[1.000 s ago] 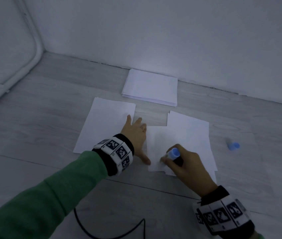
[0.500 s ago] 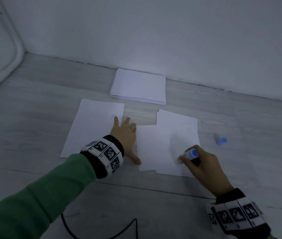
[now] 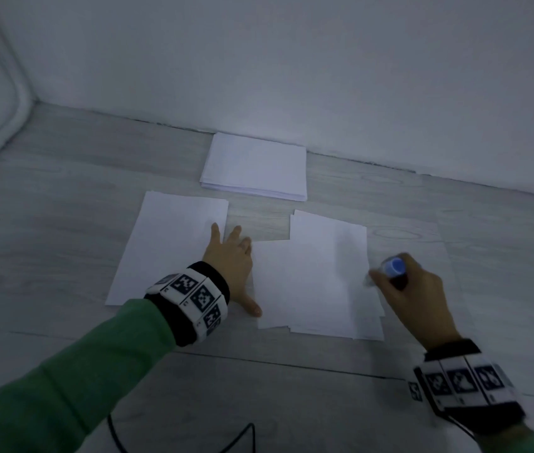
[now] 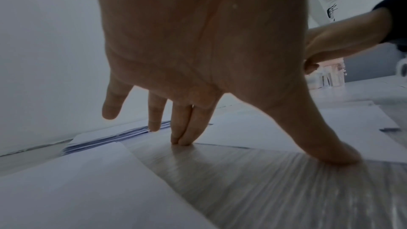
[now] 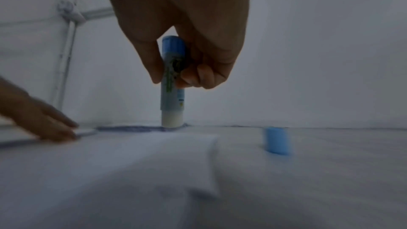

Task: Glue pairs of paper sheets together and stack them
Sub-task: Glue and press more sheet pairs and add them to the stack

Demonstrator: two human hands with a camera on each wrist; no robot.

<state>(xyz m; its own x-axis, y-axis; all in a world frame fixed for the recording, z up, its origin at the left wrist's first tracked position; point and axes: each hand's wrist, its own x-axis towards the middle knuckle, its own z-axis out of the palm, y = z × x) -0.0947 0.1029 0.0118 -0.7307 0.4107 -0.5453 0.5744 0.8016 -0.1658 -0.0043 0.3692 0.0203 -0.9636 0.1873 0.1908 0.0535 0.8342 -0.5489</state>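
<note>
The right hand point(image 5: 182, 41) is gripping a round blue glue stick point(image 5: 172, 83), its soft white tip touching the flat white paper point(image 3: 308, 282); beside the paper, the left hand point(image 3: 231, 259) is lying flat with fingers spread, holding nothing.

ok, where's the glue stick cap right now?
The blue cap shows only in the right wrist view, on the floor right of the glue stick held by the right hand, past the sheet's edge. In the head view that hand covers it.

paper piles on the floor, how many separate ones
3. A thick white paper stack by the far wall, a flat white sheet under the left hand's fingers, and overlapping white sheets left of the right hand. Sheets underneath may be hidden.
</note>
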